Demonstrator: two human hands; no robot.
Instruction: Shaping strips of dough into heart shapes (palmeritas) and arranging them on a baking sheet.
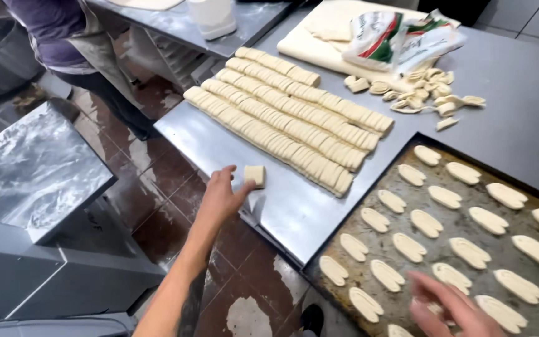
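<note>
My left hand (223, 195) reaches to the near edge of the steel table (207, 140), its fingers touching a small stack of cut dough slices (255, 175). Beyond it lie several long rows of sliced dough (288, 118). My right hand (453, 307), blurred, hovers with fingers spread over the near part of a dark baking tray (506, 246), nearest a dough piece (450, 274). The tray carries several rows of flat oval dough pieces. Whether the right hand holds a piece is unclear.
A heap of loose cut pieces (428, 93) and a crumpled flour bag (400, 37) lie at the table's far side on a dough sheet (319, 43). Another person in an apron (88, 50) stands far left. A steel counter (32, 168) stands left over the wet tiled floor (169, 187).
</note>
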